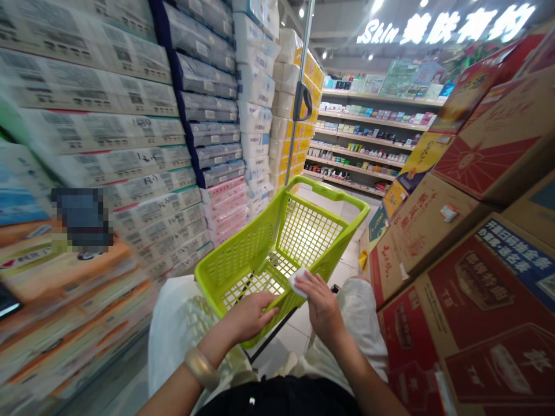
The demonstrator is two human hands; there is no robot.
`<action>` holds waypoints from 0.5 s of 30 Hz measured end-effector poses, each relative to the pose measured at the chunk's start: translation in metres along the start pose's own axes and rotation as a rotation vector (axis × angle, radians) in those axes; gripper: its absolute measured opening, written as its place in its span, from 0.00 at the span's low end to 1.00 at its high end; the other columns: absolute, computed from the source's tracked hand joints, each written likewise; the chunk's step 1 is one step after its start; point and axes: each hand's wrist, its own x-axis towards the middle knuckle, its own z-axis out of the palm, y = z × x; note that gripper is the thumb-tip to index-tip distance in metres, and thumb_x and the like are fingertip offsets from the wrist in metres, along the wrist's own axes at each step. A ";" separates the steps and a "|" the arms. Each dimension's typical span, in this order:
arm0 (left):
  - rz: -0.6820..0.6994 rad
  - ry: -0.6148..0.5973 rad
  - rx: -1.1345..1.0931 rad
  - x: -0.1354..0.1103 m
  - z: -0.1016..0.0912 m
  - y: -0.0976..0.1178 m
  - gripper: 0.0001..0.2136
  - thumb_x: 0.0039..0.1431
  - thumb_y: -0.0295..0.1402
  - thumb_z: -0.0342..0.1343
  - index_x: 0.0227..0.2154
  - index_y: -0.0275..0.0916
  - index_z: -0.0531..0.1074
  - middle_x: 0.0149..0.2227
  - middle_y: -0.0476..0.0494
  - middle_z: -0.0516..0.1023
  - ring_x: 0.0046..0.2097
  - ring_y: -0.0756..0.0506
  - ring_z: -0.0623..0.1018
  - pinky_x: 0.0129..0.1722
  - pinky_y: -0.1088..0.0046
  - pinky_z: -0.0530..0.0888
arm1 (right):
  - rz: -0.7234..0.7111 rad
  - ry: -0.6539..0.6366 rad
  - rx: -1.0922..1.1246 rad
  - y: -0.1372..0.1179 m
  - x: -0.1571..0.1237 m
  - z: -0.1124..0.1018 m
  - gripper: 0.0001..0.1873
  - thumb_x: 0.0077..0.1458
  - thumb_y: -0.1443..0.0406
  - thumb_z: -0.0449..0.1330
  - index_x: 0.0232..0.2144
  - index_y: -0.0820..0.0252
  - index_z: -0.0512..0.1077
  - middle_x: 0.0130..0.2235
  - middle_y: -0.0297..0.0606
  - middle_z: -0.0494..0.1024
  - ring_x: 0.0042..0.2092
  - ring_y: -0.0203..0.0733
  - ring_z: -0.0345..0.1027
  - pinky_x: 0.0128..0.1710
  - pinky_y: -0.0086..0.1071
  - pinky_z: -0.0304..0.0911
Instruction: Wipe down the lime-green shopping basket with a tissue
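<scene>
A lime-green pull-along shopping basket [247, 260] stands tilted between my knees, with nothing in its slatted inside. My left hand [252, 315], a gold bangle on its wrist, is closed over the near rim, thumb on the outer side. To its right, my right hand [321, 300] presses a crumpled white tissue or wipe [298, 282] against the same side's rim. Its fingers lie over the white piece, so part of it is hidden. The basket's long metal pull handle [299, 98] with a black grip rises at the far end.
Stacked tissue packs [147, 127] wall in the left side. Red and brown cartons [459, 242] are piled close on the right. Shelves of small boxed goods [364, 118] stand ahead, beyond a strip of white tiled floor. A blurred-out patch [82, 219] covers something at left.
</scene>
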 end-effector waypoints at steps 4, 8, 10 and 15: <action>0.047 -0.010 0.020 -0.005 -0.006 -0.013 0.11 0.63 0.37 0.46 0.37 0.40 0.73 0.40 0.44 0.79 0.42 0.45 0.76 0.43 0.72 0.69 | 0.030 0.081 -0.046 -0.001 0.008 0.003 0.22 0.60 0.76 0.47 0.48 0.55 0.74 0.49 0.40 0.80 0.59 0.44 0.68 0.60 0.49 0.61; 0.056 0.001 0.017 -0.011 -0.010 -0.020 0.12 0.63 0.38 0.46 0.34 0.39 0.73 0.37 0.44 0.79 0.39 0.45 0.75 0.41 0.72 0.70 | -0.116 -0.062 0.016 -0.024 0.008 0.017 0.21 0.60 0.75 0.48 0.48 0.54 0.74 0.50 0.38 0.80 0.59 0.42 0.67 0.61 0.44 0.61; 0.059 -0.006 0.011 -0.015 -0.012 -0.021 0.13 0.64 0.39 0.46 0.33 0.39 0.73 0.36 0.44 0.79 0.39 0.45 0.75 0.41 0.73 0.70 | -0.098 -0.028 0.006 -0.024 0.009 0.018 0.22 0.60 0.76 0.48 0.47 0.54 0.74 0.49 0.37 0.80 0.59 0.42 0.68 0.61 0.45 0.62; -0.015 -0.025 0.043 -0.024 -0.019 -0.018 0.13 0.61 0.43 0.50 0.34 0.42 0.75 0.40 0.45 0.80 0.42 0.44 0.76 0.43 0.71 0.71 | 0.018 0.098 -0.050 -0.012 0.010 0.007 0.20 0.59 0.76 0.48 0.46 0.56 0.74 0.48 0.39 0.81 0.58 0.44 0.68 0.60 0.47 0.62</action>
